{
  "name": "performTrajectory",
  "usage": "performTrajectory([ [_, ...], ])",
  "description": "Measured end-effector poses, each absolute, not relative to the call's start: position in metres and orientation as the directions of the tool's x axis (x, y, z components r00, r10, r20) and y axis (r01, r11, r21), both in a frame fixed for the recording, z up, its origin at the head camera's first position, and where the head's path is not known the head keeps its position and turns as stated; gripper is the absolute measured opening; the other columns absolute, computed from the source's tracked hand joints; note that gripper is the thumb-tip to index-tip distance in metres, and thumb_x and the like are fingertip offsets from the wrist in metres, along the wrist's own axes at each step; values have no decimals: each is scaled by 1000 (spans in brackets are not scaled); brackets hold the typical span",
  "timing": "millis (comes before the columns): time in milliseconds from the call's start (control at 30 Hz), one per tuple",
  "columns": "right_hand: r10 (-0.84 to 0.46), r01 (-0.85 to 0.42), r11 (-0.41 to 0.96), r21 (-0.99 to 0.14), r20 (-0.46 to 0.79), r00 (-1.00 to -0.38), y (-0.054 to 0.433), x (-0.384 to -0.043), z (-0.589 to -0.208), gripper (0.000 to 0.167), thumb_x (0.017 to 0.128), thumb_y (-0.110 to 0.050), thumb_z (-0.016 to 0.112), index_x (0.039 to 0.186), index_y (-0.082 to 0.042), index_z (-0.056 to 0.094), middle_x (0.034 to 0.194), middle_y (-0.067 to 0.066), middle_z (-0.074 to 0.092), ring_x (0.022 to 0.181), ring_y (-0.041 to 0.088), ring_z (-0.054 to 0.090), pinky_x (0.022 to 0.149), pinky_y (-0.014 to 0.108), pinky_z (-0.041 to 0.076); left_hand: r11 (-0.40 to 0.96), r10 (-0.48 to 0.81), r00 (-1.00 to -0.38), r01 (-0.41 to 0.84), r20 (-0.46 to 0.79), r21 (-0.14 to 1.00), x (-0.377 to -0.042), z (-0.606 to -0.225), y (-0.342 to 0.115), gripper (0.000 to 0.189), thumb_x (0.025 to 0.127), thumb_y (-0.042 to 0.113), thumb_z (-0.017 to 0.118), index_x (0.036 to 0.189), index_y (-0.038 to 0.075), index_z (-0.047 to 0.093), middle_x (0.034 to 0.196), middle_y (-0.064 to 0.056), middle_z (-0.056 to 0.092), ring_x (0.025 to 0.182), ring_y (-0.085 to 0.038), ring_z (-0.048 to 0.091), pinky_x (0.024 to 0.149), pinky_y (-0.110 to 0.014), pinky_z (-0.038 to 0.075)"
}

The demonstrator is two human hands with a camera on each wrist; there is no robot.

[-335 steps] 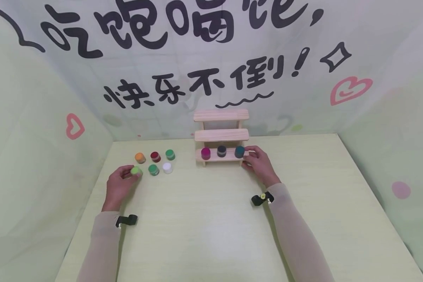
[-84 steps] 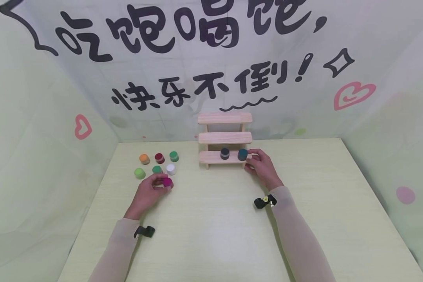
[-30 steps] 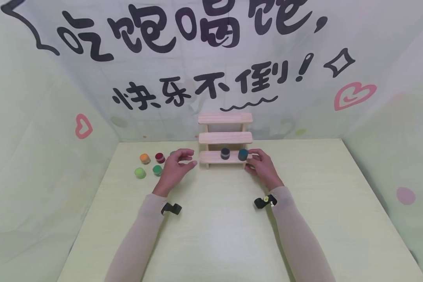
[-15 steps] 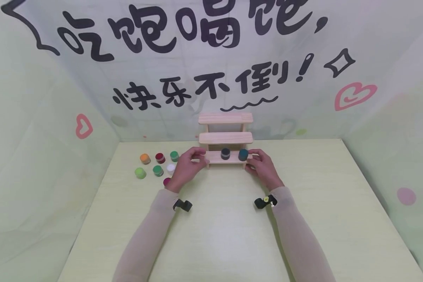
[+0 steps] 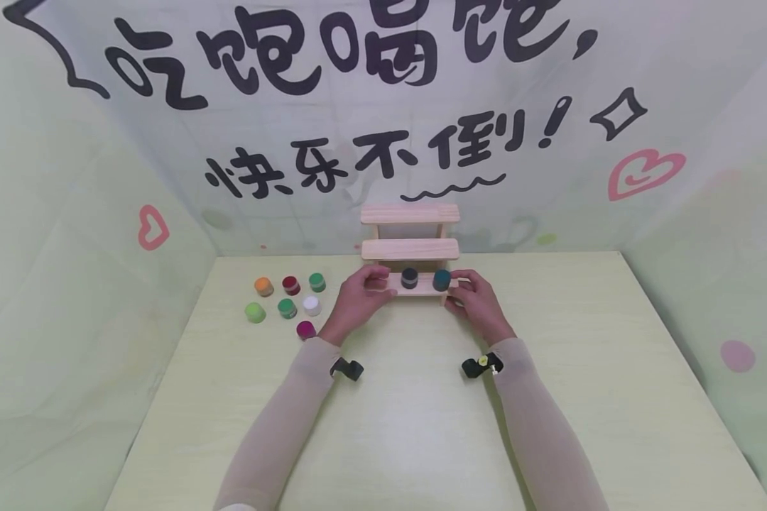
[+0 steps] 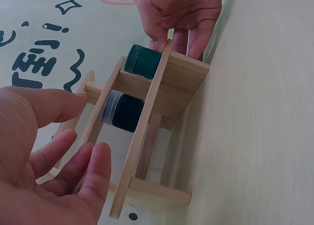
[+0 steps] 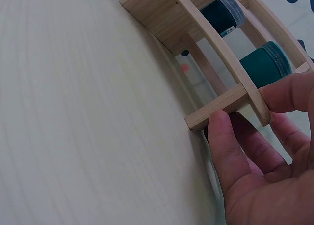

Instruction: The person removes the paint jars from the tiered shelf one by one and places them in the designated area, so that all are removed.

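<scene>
A three-step wooden display stand point(image 5: 410, 248) stands against the back wall. On its lowest step sit a dark, nearly black paint jar point(image 5: 409, 277) and a teal paint jar point(image 5: 442, 279). My left hand point(image 5: 360, 294) is at the step's left end, thumb and fingers spread apart, holding nothing. In the left wrist view a gap shows between these fingertips point(image 6: 100, 154) and the dark jar point(image 6: 128, 112). My right hand point(image 5: 479, 301) grips the right end of the lowest step; in the right wrist view its thumb and fingers point(image 7: 228, 151) are on the wood beside the teal jar point(image 7: 267, 65).
On the table's left lie several paint jars: orange point(image 5: 264, 286), dark red point(image 5: 290, 285), green point(image 5: 317, 282), light green point(image 5: 255, 312), another green point(image 5: 287, 308), white point(image 5: 312, 306) and magenta point(image 5: 305, 330). A printed cloth point(image 5: 524, 213) hangs behind the table point(image 5: 415, 440).
The magenta jar went from the lowest step to the table at left, where my left hand let it go. That hand then moved right to the stand. My right hand stayed at the step's end.
</scene>
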State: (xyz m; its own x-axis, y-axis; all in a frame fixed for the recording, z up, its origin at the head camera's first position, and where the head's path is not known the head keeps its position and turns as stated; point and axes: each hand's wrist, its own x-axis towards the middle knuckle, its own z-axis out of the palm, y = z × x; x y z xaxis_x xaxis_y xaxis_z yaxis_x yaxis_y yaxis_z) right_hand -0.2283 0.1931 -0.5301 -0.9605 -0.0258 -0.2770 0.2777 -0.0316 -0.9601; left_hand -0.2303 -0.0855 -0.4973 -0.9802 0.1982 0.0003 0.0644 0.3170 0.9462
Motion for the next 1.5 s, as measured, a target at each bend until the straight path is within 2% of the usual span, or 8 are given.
performTrajectory([
  [333, -26, 283, -40, -958, -282, -959, 192, -228, -531, 32, 103, -8, 61, 134, -14, 57, 113, 5, 69, 102, 17, 69, 90, 28, 64, 323, 205, -979, 69, 2, 944, -236, -497, -66, 55, 90, 16, 83, 140, 7, 62, 132, -10, 68, 123, -26, 67, 109, -39, 57],
  [800, -18, 279, -53, -959, -278, -960, 193, -229, -532, 31, 103, -7, 61, 133, -14, 57, 114, 5, 70, 103, 16, 68, 90, 27, 64, 476, 210, -974, 174, 80, 862, -248, -506, -52, 51, 91, 21, 83, 138, 12, 66, 127, -7, 72, 117, -23, 68, 104, -37, 58],
  [1100, -19, 272, -60, -960, -271, -962, 193, -229, -532, 30, 103, -7, 61, 132, -14, 58, 115, 5, 71, 106, 17, 69, 90, 27, 64, 574, 179, -981, 166, 75, 802, -249, -505, -45, 45, 91, 28, 84, 133, 20, 71, 120, -1, 74, 110, -19, 67, 96, -38, 57],
  [1500, -30, 278, -22, -960, -277, -960, 194, -229, -530, 33, 104, -10, 60, 137, -13, 56, 122, 8, 69, 110, 19, 68, 94, 29, 63, 478, 213, -974, 175, 79, 861, -240, -500, -53, 37, 91, 20, 84, 125, 15, 71, 114, -3, 74, 107, -19, 70, 97, -38, 60],
])
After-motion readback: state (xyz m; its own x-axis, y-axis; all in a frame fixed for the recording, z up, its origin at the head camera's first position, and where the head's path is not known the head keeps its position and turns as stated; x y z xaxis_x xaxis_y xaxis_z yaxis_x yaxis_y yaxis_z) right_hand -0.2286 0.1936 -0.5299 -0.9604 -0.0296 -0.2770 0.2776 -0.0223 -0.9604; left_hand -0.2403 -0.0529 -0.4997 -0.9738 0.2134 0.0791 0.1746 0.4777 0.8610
